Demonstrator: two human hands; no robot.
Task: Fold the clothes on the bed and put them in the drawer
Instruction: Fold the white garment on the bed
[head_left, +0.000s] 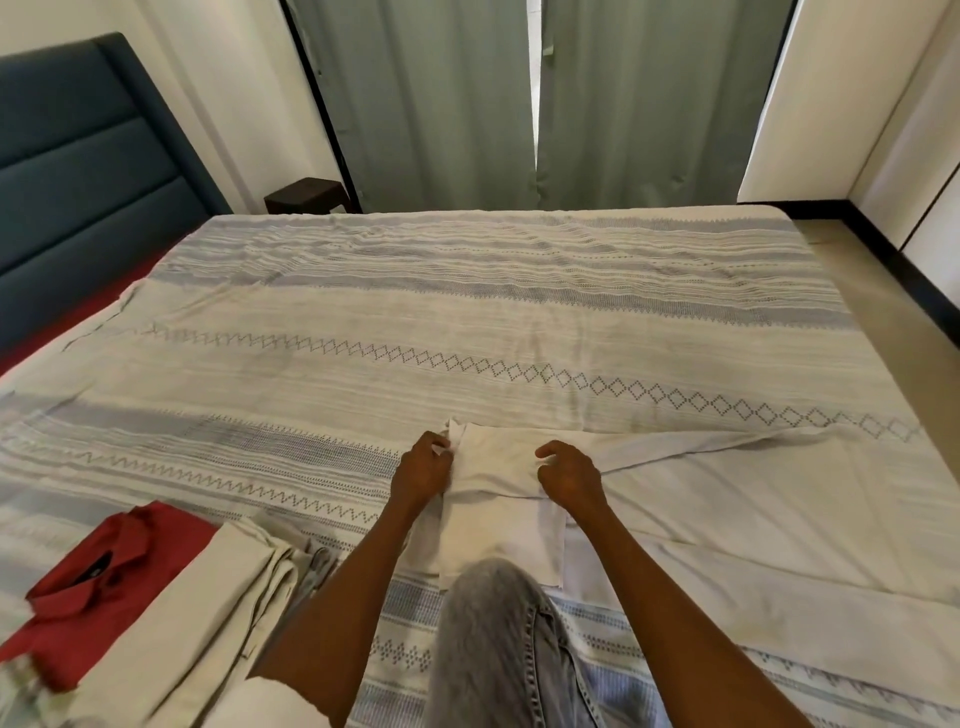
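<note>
Though my denim knee (498, 639) covers its near edge, the soft white garment (498, 467) lies partly folded on the striped woven bed (467, 322). Left hand (422, 470) and right hand (569, 475) pinch its sides with curled fingers; folded red shirt (104, 577) sits left, partly cut off.

Partly folded white garment (498, 467) flat on the near side of a bed (519, 332) spread with a cream, grey-striped cover, one long section trailing off to the right. At near left, folded red collared shirt (104, 577) lying just beside a stack of folded cream cloth (208, 623), both on the same cover.
</note>
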